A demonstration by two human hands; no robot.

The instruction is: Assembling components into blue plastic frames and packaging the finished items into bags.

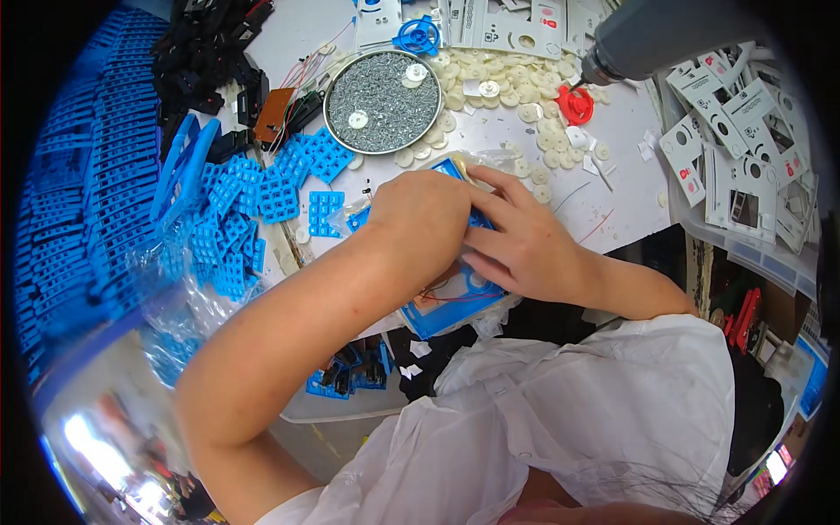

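The back of your left hand (420, 208) hides its own grip, so what its fingers touch cannot be told. Together with your right hand (538, 245), it covers the middle of the blue case (446, 318); the wires inside are too small and shaded to trace. The screws (381, 118) in the round pan (325, 101) are too tiny to tell apart. The grey power tool (678, 35) is cut off at the top edge. On your far left, the stacked blue parts (66, 236) blur into the dark rim. The red thing (745, 319) beyond your right elbow is too unclear to name.
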